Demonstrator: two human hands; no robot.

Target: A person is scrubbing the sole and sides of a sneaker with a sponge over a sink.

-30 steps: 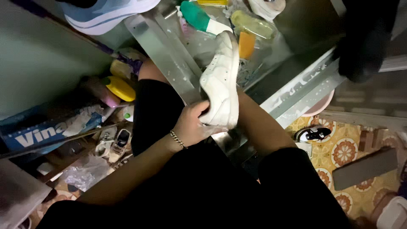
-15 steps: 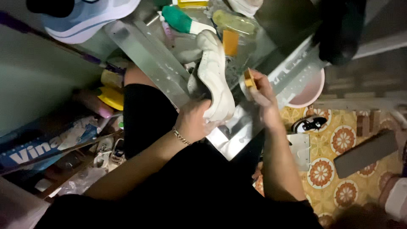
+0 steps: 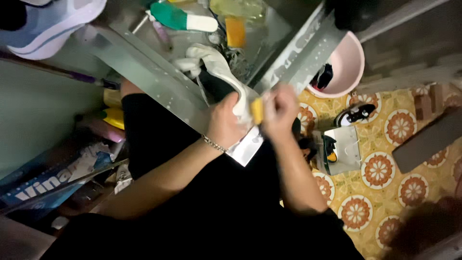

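The white shoe [image 3: 219, 77] lies sole-side toward the camera over the corner of the metal sink [image 3: 159, 84], its heel end in the left hand [image 3: 224, 123], toe pointing up into the basin. The left hand is clenched around the heel, a thin bracelet [image 3: 213, 143] at the wrist. The right hand [image 3: 279, 110] grips a small yellow sponge [image 3: 257, 110], fingers closed on it, and presses it against the heel of the shoe just beside the left hand.

That is the change: 1 second ago only the left hand was on the shoe, held higher over the basin; half a second ago the right hand came in from the right carrying the yellow piece, apart from the shoe. Now the 2 hands meet at the heel and sponge touches shoe, so scrubbing looks to have begun at that end.

In the basin behind the shoe lie a green-and-white brush [image 3: 185, 19], an orange block [image 3: 236, 31] and a yellowish bottle [image 3: 240, 7]. A pale sneaker [image 3: 57, 24] sits on the ledge at upper left. To the right, on the patterned floor [image 3: 409, 183], stand a pink basin [image 3: 349, 62] and a small metal box [image 3: 344, 151].
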